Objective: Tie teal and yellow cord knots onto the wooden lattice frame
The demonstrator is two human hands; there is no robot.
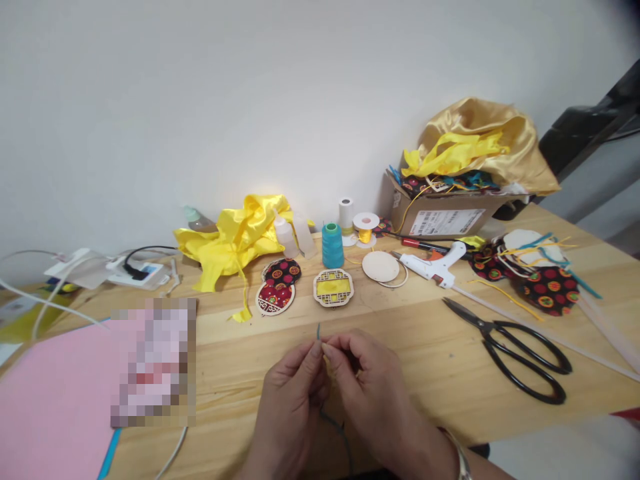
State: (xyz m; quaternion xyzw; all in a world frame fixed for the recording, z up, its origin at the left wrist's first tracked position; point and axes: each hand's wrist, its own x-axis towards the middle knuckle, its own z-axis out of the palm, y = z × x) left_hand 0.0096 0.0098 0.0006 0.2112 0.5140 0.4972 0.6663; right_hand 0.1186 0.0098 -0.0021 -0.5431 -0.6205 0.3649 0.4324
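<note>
Close together over the front of the wooden table, my left hand (295, 397) and my right hand (367, 393) pinch a teal cord (319, 331). Its short end sticks up between the fingertips, and more of it hangs below the hands. Part of something pale yellowish shows between the fingers, too hidden to name. Just beyond the hands lies a wooden lattice frame (334, 288) with yellow fabric inside. Left of it is a gourd-shaped wooden piece (277, 288) with patterned fabric. A teal thread spool (333, 247) stands upright behind the frame.
Black-handled scissors (525, 353) lie at right, with a white glue gun (433, 267) behind them. A cardboard box (450, 213) holds fabric at back right. Yellow satin cloth (230, 243) lies at back left. Pink sheets (55, 400) cover the left side; a power strip (137, 272) sits behind.
</note>
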